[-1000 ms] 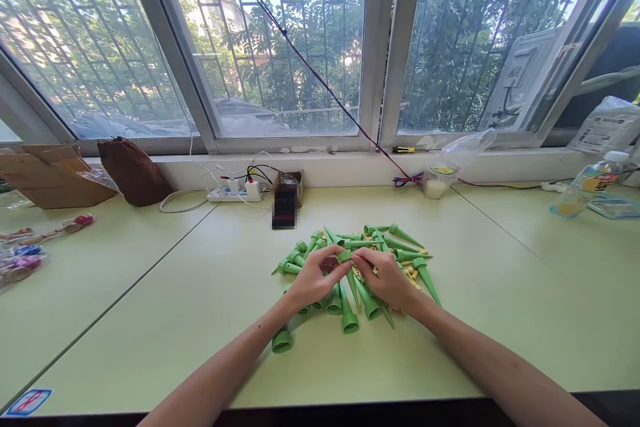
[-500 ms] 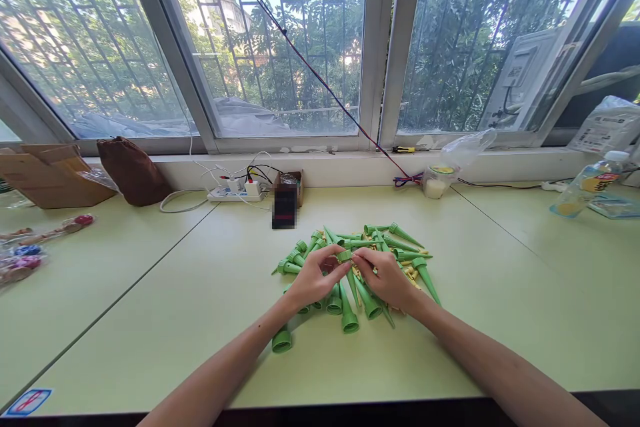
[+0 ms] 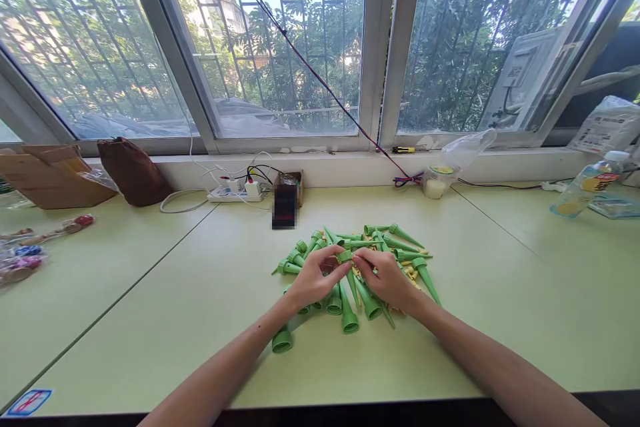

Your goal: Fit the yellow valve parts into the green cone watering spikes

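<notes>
Just below the frame's centre, left hand [image 3: 314, 278] with fingers tight on one green spike [image 3: 345, 257], right hand [image 3: 384, 277] with fingertips together beside it.

Place: a workroom, by its look one for light hand assembly
Worktable [image 3: 175, 340]: long, pale green, running beneath the windows [image 3: 376, 47]
Parts: many alike green plastic spikes [image 3: 350, 317], heaped with small yellow pieces [image 3: 413, 275]
Power: white power strip [image 3: 235, 197] crowded with plugs [image 3: 253, 188]
Packing: cardboard box [image 3: 55, 180] and plastic-wrapped goods [image 3: 23, 260] at left
Outlook: metal bars [image 3: 344, 13] and trees [image 3: 445, 73] outside
</notes>
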